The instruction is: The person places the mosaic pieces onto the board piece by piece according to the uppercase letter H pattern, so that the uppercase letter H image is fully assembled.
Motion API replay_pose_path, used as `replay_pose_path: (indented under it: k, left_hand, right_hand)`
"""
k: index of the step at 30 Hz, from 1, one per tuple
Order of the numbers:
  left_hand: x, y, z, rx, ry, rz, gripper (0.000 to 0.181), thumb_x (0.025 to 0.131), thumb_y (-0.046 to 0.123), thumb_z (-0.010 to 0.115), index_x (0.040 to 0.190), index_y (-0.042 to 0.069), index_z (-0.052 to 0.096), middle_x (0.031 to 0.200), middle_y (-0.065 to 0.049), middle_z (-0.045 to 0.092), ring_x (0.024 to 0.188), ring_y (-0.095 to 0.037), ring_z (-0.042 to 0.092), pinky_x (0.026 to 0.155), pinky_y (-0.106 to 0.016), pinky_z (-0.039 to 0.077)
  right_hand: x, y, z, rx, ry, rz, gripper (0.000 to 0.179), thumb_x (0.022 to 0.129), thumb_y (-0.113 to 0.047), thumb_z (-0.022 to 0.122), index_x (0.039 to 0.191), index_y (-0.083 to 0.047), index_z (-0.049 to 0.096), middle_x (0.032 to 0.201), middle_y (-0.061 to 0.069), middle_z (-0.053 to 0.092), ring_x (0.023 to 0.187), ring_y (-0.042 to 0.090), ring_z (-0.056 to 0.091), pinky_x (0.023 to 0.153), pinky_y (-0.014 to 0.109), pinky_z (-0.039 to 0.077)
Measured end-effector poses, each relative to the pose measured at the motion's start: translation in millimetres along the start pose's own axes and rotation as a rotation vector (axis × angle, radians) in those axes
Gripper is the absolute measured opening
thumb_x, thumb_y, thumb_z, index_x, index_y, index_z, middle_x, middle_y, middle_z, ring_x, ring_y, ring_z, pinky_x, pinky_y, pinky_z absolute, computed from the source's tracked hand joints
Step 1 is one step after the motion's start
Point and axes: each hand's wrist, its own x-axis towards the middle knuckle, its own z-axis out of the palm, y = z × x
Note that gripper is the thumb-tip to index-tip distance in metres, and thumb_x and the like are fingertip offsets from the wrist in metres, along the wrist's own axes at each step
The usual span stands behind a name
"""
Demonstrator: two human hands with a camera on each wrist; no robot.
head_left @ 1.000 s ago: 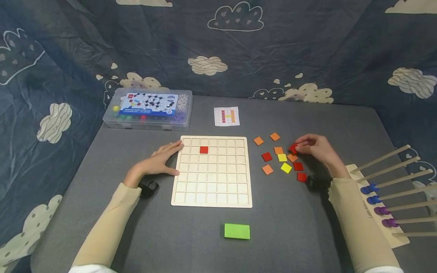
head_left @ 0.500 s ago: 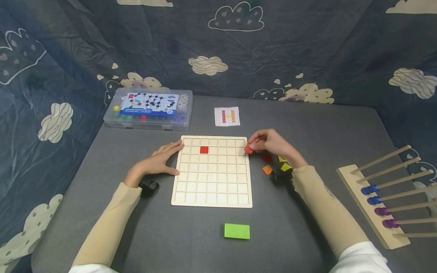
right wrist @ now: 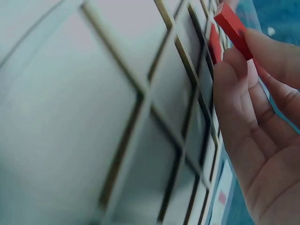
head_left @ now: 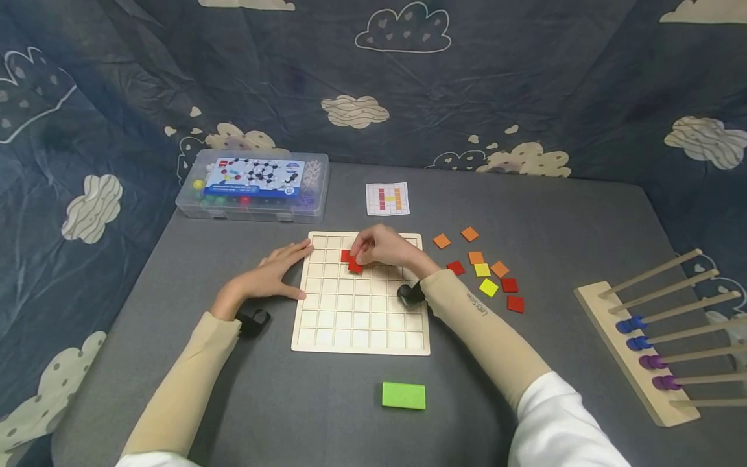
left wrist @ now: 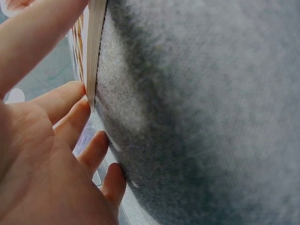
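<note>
A pale wooden grid board point(head_left: 350, 321) lies in the middle of the table. One red square tile point(head_left: 345, 255) sits in a cell of its second row. My right hand point(head_left: 385, 248) pinches another red tile point(right wrist: 233, 30) between thumb and fingers, close over the board, just below and right of the placed tile. In the right wrist view the pinched tile is tilted. My left hand point(head_left: 271, 274) has its fingers spread along the board's left edge; in the left wrist view fingertips point(left wrist: 77, 91) touch the board's side.
Several loose orange, yellow and red tiles point(head_left: 489, 287) lie right of the board. Behind it are a small pattern card point(head_left: 388, 199) and a clear plastic kit box point(head_left: 251, 187). A green block point(head_left: 404, 395) lies in front, a wooden peg rack point(head_left: 636, 353) at far right.
My right hand has picked a red tile from the loose ones and carried it left over the board, beside the placed red tile. The left hand stays at the board's edge.
</note>
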Motion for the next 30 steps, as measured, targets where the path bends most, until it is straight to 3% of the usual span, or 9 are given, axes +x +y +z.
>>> replay_pose_path:
  k: [12,16,23,30]
  left_hand:
    - [-1.2,-0.5,-1.3,0.003,-0.006,0.002,0.094,0.082,0.032,0.075,0.153,0.004,0.019,0.159,-0.014,0.007,0.141,-0.04,0.006,0.105,-0.063,0.007]
    - [-0.4,-0.8,-1.1,0.007,-0.006,0.002,0.094,0.083,0.032,0.075,0.153,0.005,0.019,0.159,-0.014,0.007,0.141,-0.04,0.005,0.105,-0.063,0.007]
    - [0.2,-1.7,0.1,0.007,-0.003,0.001,0.095,0.082,0.034,0.076,0.153,0.005,0.02,0.159,-0.014,0.008,0.141,-0.04,0.005,0.105,-0.064,0.008]
    - [-0.7,-2.1,-0.1,0.003,0.002,0.017,0.094,0.082,0.032,0.075,0.152,0.004,0.02,0.159,-0.014,0.008,0.141,-0.04,0.004,0.106,-0.064,0.006]
  right_hand:
    - [12.3,-12,22,-0.325,0.022,-0.04,0.01,0.076,0.0,0.07,0.079,-0.01,0.07,0.066,-0.004,0.061,0.062,0.009,0.052,0.063,0.025,0.041]
    - [10.9,-12,22,-0.356,0.024,-0.044,0.01,0.077,-0.002,0.07,0.08,-0.011,0.07,0.066,-0.004,0.061,0.063,0.009,0.052,0.066,0.026,0.041]
    - [1.1,-3,9,-0.101,0.042,0.006,0.009,0.08,0.0,0.069,0.087,-0.004,0.071,0.076,0.002,0.065,0.069,0.012,0.054,0.065,0.025,0.043]
    - [-28.4,22,-29,0.103,0.01,0.035,0.016,0.087,-0.003,0.066,0.101,0.005,0.067,0.086,0.011,0.066,0.075,0.021,0.059,0.068,0.03,0.047]
